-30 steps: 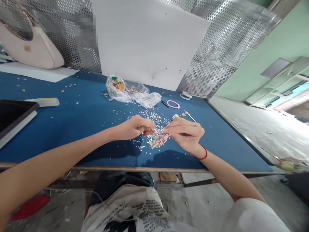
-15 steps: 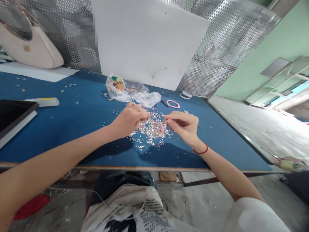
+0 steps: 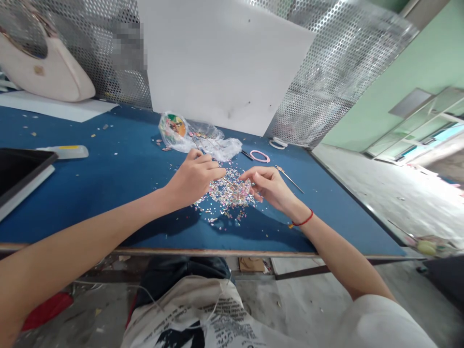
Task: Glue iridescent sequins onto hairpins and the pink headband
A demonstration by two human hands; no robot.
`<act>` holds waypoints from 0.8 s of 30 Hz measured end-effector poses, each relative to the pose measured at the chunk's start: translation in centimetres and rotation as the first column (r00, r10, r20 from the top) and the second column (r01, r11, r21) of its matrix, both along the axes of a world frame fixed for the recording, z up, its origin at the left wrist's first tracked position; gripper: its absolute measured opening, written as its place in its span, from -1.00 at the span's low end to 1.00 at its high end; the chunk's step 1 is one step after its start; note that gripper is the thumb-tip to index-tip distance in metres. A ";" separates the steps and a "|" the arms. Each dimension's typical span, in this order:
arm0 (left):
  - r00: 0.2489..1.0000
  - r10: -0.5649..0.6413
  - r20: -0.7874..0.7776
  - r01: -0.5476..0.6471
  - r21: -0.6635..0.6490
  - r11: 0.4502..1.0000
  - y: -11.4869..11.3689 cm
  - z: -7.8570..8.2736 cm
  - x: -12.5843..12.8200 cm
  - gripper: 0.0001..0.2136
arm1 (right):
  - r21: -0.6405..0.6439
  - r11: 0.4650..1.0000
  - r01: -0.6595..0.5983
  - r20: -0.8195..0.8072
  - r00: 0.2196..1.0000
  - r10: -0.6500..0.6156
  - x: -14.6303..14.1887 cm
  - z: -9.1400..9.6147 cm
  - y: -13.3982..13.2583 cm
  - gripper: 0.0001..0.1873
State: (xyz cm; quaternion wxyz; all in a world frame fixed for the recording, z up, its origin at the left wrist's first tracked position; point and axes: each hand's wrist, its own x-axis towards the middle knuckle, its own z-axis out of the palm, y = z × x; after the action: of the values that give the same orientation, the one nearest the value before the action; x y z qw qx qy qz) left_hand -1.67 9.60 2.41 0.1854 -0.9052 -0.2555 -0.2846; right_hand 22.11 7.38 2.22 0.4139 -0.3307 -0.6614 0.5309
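Note:
My left hand point(image 3: 197, 175) is closed on a thin stick point(image 3: 229, 180), its fingertips pinching one end. At the stick's other end is a piece covered in shiny sequins point(image 3: 242, 190), hard to separate from the loose ones below. Beside this piece is my right hand point(image 3: 266, 186), fingers apart and curved; whether they touch it I cannot tell. Under both hands a pile of loose multicoloured sequins point(image 3: 223, 198) spreads over the blue table point(image 3: 119, 193). Another thin stick with a small decorated end point(image 3: 290, 179) lies to the right.
Behind the hands lie a clear plastic bag point(image 3: 226, 149) and pink-handled scissors point(image 3: 260, 155). A white tape roll point(image 3: 278, 143) sits near the mesh partition. On the left are a plastic bottle point(image 3: 68, 152), a dark-topped tablet-like object point(image 3: 21, 169) and a white handbag point(image 3: 54, 72).
My right hand's fingers have parted from a pinch near the sequined piece, and the hand has shifted slightly. My left hand keeps its grip, turned a little. The stick on the right shows more fully.

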 end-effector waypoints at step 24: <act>0.995 0.102 -0.015 -0.102 -0.271 0.957 0.7 -0.4 0.0 -0.78 | 0.876 0.483 -0.019 0.321 0.770 -0.551 -0.2 -0.7 -0.9 -0.65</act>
State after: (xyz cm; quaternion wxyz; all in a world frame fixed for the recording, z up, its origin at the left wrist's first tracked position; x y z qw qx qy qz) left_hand -1.66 10.29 2.05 0.0743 -0.9077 -0.3383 -0.2368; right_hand 21.89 6.49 1.51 0.3849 -0.3343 -0.8585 -0.0553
